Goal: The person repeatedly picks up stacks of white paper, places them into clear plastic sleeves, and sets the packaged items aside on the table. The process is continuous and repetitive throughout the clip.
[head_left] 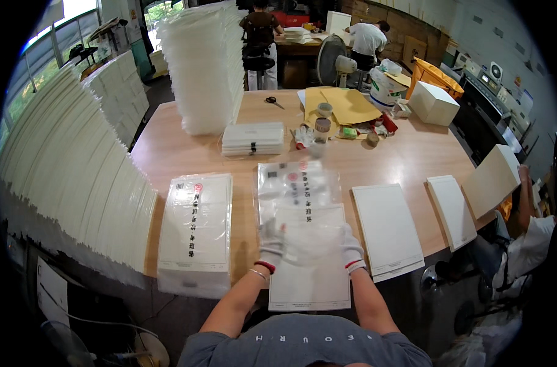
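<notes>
Both my hands wear white gloves with red cuffs. A white sheaf of paper (pixel 309 287) lies between them at the table's near edge, its lower end jutting past the edge. Its far end is at a clear plastic bag (pixel 278 189) with dark print and a red mark; the overlap is blurred. My left hand (pixel 271 241) is closed on the sheaf's left side, and my right hand (pixel 352 248) is closed on its right side. Fingertips are partly smeared by motion. To the left rests a pile of printed bags (pixel 196 244); to the right, a paper stack (pixel 388 226).
Tall stacks of white bags stand at the left (pixel 83 165) and far left (pixel 202 67). Further back are a bundle (pixel 254 134), scissors (pixel 271 100), yellow envelopes (pixel 352 104) and a fan (pixel 332 58). A co-worker (pixel 529 244) handles a paper block at the right; two people work behind.
</notes>
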### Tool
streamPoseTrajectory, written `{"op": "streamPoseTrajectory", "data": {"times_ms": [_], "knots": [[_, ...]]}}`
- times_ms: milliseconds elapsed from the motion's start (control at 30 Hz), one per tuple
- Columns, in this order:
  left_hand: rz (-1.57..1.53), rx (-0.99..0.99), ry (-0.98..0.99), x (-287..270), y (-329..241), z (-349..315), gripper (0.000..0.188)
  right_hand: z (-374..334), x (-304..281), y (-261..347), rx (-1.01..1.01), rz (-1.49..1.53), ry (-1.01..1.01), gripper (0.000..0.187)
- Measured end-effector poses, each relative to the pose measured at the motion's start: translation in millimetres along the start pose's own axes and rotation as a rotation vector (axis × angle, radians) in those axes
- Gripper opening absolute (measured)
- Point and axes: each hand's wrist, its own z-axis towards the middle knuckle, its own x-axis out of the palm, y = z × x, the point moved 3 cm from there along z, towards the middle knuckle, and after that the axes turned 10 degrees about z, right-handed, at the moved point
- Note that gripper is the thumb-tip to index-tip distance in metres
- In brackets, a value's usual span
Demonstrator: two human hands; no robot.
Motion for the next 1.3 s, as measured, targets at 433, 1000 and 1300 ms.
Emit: {"op": "streamPoseTrajectory", "data": {"times_ms": [433,1000,1300], "knots": [[-0.234,-0.389,0.382,-64.3,6.3,-114.9,0.039,-120.1,2.5,-10.5,-0.315,0.246,0.146,0.059],[-0.799,-0.410,0.348,-127.1,-7.7,-195.7,0.006,-263.0,-15.9,-42.0,-0.295,0.398,0.383,0.048],[-0.613,0.141,-0.365,-238.6,-16.9,-116.8,0.011,-196.5,63.6,46.1,0.060,1.447,0.451,0.044]]}}
